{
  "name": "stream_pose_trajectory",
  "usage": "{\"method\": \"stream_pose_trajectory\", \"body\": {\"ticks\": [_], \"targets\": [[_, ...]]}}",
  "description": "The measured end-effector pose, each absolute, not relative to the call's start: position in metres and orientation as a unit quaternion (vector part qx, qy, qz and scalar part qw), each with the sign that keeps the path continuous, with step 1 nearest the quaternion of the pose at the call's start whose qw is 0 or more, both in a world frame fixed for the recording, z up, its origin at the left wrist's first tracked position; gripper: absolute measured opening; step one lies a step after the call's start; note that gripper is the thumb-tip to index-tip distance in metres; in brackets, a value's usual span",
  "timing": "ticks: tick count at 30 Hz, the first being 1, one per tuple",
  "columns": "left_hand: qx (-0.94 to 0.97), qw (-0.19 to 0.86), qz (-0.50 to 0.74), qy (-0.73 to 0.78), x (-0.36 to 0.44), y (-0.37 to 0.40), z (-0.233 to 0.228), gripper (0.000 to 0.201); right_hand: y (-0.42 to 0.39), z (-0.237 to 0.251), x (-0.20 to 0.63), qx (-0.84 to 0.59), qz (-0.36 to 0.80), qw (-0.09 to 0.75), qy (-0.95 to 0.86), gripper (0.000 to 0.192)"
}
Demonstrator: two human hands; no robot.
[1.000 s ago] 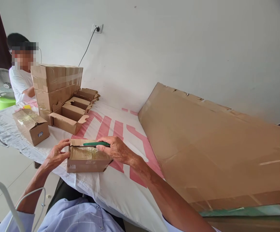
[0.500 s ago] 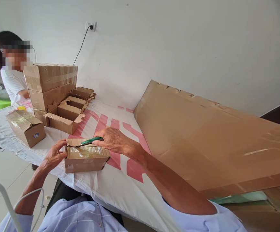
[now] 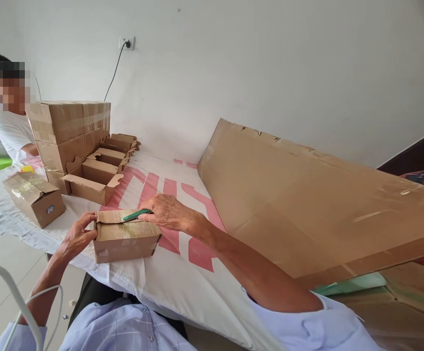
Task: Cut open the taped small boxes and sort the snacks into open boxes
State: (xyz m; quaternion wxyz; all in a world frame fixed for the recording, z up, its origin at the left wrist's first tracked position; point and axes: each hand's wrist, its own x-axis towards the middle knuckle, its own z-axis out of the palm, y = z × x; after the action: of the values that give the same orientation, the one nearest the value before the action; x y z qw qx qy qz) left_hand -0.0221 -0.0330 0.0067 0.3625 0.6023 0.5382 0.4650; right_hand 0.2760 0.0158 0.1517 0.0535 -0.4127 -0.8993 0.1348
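The box [image 3: 124,239] sits at the bench [image 3: 183,287] edge. The left hand [image 3: 75,238] grips its left end to steady it, while the right hand [image 3: 166,214], closed on a green knife [image 3: 137,214], lays it along the taped top seam.

Scene bright, even, soft daylight; source itself out of frame. White wall [image 3: 270,73] nearly washed out, faint grey falloff toward top corners. Shadows weak and diffuse, short soft ones beneath small box [image 3: 124,241] and stacked cartons [image 3: 69,131]. Glare streaks on tape across large cardboard sheet [image 3: 307,204]. Wide-angle stretch at edges, lines bowed and tilted. Focus sharp mid-frame; shirt [image 3: 124,331] at bottom slightly soft.
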Motion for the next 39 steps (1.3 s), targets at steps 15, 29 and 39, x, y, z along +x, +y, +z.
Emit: {"method": "stream_pose_trajectory", "body": {"ticks": [15, 29, 39], "targets": [[0.612, 0.389, 0.46, 0.513, -0.019, -0.033, 0.016, 0.051, 0.024, 0.136, 0.324, -0.46, 0.155, 0.112, -0.867, 0.026], [0.628, 0.399, 0.443, 0.501, -0.017, -0.034, 0.02, 0.049, 0.003, -0.022, 0.441, -0.603, 0.145, 0.383, -0.684, 0.049], [0.622, 0.418, 0.453, 0.483, -0.025, -0.021, 0.016, 0.074, -0.008, -0.105, 0.412, -0.6, 0.087, 0.442, -0.661, 0.048]]}}
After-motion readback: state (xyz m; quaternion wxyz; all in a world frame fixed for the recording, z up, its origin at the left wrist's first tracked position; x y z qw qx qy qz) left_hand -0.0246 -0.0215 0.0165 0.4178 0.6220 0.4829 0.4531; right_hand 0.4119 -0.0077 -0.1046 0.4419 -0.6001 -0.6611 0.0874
